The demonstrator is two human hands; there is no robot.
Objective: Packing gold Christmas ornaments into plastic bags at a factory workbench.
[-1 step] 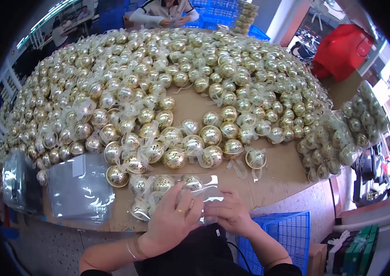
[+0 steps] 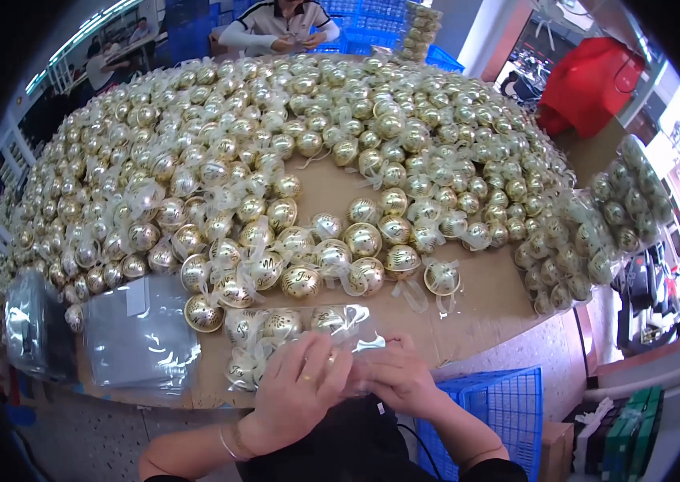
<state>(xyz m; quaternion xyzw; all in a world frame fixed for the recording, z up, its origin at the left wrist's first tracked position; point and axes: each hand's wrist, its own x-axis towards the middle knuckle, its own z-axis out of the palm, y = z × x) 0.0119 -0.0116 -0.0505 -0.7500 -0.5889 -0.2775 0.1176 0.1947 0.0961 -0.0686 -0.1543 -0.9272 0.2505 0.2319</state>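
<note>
A clear plastic bag (image 2: 368,325) lies at the table's front edge with several gold ball ornaments (image 2: 282,324) and their pale ribbons inside. My left hand (image 2: 301,390) bends over the bag's right part, its fingers curled down onto the plastic and a ball. At the bag's right end, my right hand (image 2: 396,373) pinches the film, close beside the left fingertips. What lies under both hands is partly hidden. Just beyond the bag, loose gold ornaments (image 2: 301,280) with dark lettering sit on the brown tabletop (image 2: 468,309).
A broad heap of ornaments (image 2: 219,173) covers most of the table. Flat empty bags (image 2: 141,333) lie to my left. Filled bags (image 2: 565,249) stand at the right edge. A blue crate (image 2: 500,410) is below on the right. Across the table, a person (image 2: 280,28) handles something small.
My hands have shifted slightly at the bag's right end, with my left fingers a little lower. The bag stays in place. The person across has moved slightly.
</note>
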